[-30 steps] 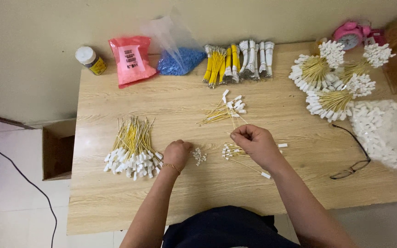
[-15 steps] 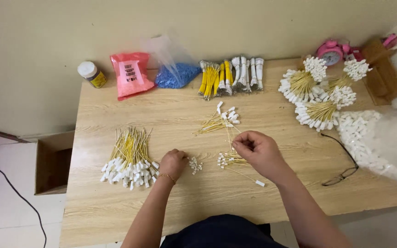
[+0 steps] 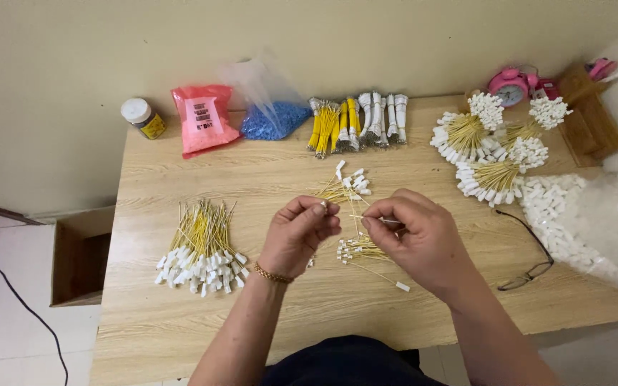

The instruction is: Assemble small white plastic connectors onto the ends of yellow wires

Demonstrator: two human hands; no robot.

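Above the table (image 3: 180, 336), both hands, left hand (image 3: 298, 239) and right hand (image 3: 413, 239), pinch one yellow wire (image 3: 355, 216) between them.

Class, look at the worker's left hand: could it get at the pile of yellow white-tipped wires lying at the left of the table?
Probably yes. The left hand is raised just right of the pile of yellow wires, with only bare table between them, though its fingers pinch a small white piece.

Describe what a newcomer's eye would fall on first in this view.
At the centre, the left hand and right hand pinch a thin yellow wire above the wooden table. To the left lies a fan of white-tipped yellow wires; along the back edge sit a pink bag and a bag of blue pieces.
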